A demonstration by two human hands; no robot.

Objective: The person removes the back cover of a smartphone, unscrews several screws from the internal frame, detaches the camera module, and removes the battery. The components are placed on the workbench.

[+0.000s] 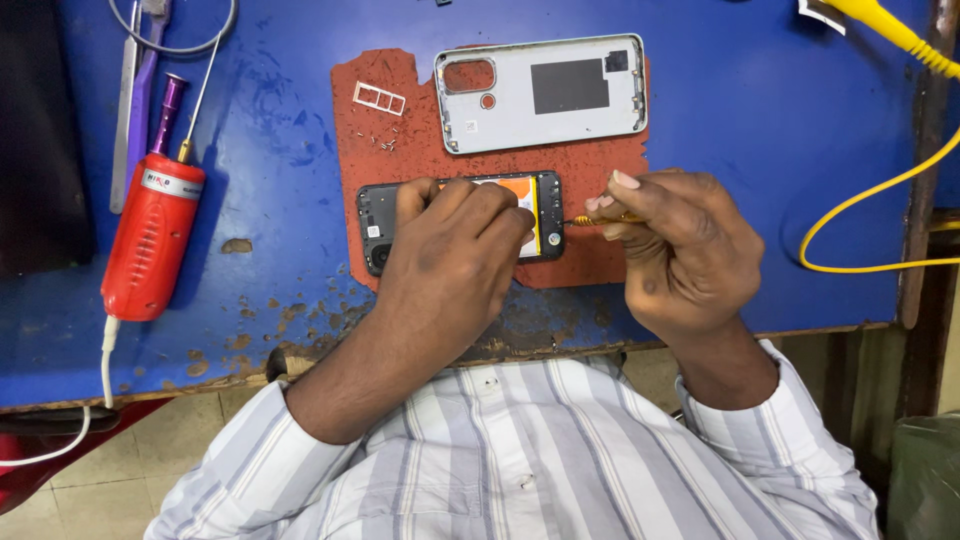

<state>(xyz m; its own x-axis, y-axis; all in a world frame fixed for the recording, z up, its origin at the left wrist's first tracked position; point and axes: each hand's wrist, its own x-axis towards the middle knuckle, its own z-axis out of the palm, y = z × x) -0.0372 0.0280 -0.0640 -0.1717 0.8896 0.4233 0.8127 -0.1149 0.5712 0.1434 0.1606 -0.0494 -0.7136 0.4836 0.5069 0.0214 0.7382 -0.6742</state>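
The left hand (455,240) lies over the middle of an opened phone (460,222), hiding most of its inside; only the dark camera end at 9 o'clock and a strip of orange and yellow at 3 o'clock show past the knuckles. Its fingers are curled down and pressed onto the phone, holding it flat. The right hand (675,250), at 3 o'clock from the phone, has its fingers closed in a pinch on a thin screwdriver (595,219); most of the handle is buried in the fist, and the tip meets the phone's right edge, though the exact point of contact is too small to make out.

The phone rests on a worn red mat (400,150) near the front of the blue surface (760,110). At 12 o'clock from the phone, on the same mat, lies the pale back cover (540,92), inner side up. At 10 o'clock sits a small white card tray (379,98) with tiny screws (385,142) scattered just below it; their number is hard to tell.

Well apart at 9 o'clock lies a red heating tool (152,240), its white cord running off the bottom edge. Tweezers (126,110) and a purple-handled tool (166,105) lie above it, cut off at the top. A yellow cable (880,190) loops in at 3 o'clock, both ends out of frame.
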